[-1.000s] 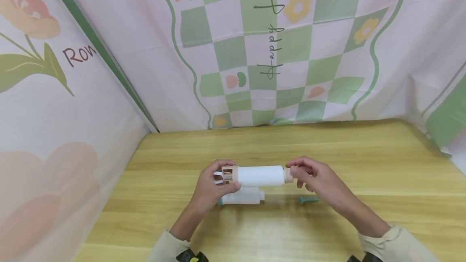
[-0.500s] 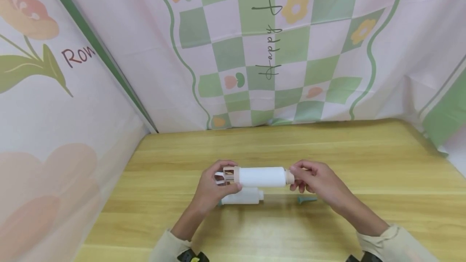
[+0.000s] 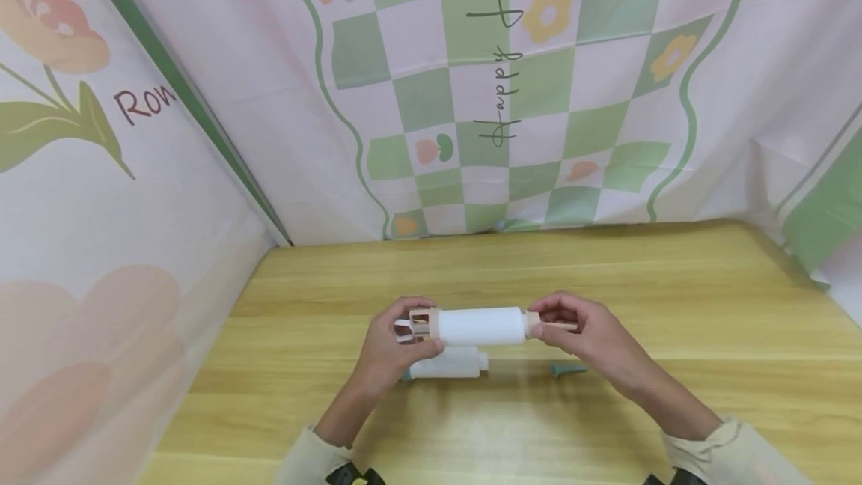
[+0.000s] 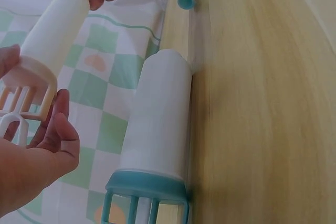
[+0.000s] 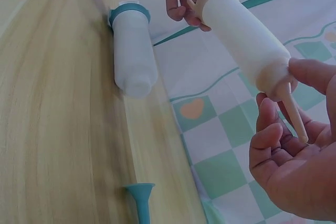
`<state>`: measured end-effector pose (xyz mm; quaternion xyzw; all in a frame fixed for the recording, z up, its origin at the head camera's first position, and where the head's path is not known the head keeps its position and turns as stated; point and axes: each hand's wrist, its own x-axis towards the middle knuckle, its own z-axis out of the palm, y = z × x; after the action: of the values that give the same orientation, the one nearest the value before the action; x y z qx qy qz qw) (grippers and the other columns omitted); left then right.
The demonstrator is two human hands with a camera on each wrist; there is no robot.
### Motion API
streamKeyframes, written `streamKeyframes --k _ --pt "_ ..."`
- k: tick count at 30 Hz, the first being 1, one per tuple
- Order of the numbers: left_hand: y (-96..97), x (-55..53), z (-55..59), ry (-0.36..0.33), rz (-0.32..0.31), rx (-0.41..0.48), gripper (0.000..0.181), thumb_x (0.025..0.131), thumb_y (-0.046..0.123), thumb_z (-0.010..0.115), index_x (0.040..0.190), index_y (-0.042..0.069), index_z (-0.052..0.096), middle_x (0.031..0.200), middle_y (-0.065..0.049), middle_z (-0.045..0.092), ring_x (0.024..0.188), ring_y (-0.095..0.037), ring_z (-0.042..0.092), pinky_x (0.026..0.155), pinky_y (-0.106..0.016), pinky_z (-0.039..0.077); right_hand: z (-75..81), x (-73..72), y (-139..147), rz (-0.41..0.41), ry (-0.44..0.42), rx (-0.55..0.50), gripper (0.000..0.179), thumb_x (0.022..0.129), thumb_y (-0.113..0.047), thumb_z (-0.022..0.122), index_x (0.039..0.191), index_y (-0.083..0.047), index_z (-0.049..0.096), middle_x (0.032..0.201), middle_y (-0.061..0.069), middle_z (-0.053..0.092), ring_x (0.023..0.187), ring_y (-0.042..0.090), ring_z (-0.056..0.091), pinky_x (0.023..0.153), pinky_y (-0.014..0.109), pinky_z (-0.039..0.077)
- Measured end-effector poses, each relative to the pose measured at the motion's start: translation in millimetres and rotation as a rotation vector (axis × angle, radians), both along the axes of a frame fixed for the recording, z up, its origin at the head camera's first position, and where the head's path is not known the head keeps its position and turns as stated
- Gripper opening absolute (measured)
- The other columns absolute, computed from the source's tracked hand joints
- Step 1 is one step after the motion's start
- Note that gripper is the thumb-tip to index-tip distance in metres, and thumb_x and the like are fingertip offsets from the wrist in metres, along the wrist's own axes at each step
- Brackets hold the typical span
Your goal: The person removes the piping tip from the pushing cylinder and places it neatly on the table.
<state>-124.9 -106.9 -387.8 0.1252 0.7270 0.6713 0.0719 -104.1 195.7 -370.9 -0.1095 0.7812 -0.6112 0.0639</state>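
A white plastic bottle (image 3: 481, 326) is held level above the table, with a beige cage-like frame (image 3: 422, 322) on its left end and a beige nozzle (image 5: 294, 114) on its right. My left hand (image 3: 393, 343) grips the frame end, thumb in front and fingers behind. At the other end my right hand (image 3: 586, 331) pinches the nozzle's wide base between thumb and fingers. The thin tip points to the right, its length visible in the right wrist view. Inside the frame are white prongs (image 4: 16, 124), partly hidden by my left hand.
A second white bottle (image 4: 160, 114) with a teal frame (image 4: 147, 184) lies on the wooden table (image 3: 512, 268), just below the held bottle in the head view. Farther right lies a loose teal nozzle (image 3: 568, 370). Patterned curtains (image 3: 532, 118) hang behind and at the left.
My right hand's fingers have shifted around the nozzle base, and the thin tip now shows beyond them. The bottle has moved only slightly; my left hand keeps its grip.
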Motion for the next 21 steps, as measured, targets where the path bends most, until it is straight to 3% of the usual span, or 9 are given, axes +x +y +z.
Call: streamKeyframes --k 6,13,21 --pt "-1.4 0.8 -0.7 0.001 0.001 0.003 0.048 0.079 0.002 0.080 0.124 0.005 0.063 0.112 -0.018 0.059 0.094 -0.028 0.063 0.076 -0.040 0.058 -1.6 1.3 -1.1 0.018 0.026 -0.017 0.033 0.096 -0.016 0.068 0.122 0.003 0.060 0.113 0.016 0.064 0.100 0.026 0.066 0.077 0.033 0.057" --pt "-1.6 1.2 -1.3 -0.006 -0.009 0.015 0.049 0.079 0.002 0.079 0.125 0.003 0.061 0.113 -0.018 0.058 0.094 -0.029 0.063 0.076 -0.041 0.058 0.4 0.8 -2.6 0.000 0.032 0.083 0.032 0.105 -0.027 0.053 0.123 -0.001 0.060 0.096 0.011 0.066 0.081 0.024 0.062 0.056 0.029 0.048" --pt "-1.5 1.1 -1.7 0.004 -0.014 0.018 0.048 0.079 0.001 0.079 0.123 0.005 0.062 0.111 -0.017 0.059 0.094 -0.029 0.063 0.077 -0.040 0.058 2.2 -2.0 -2.6 -0.043 -0.046 0.084 0.037 0.106 -0.034 0.051 0.107 0.000 0.064 0.084 0.011 0.067 0.072 0.023 0.062 0.054 0.027 0.045"
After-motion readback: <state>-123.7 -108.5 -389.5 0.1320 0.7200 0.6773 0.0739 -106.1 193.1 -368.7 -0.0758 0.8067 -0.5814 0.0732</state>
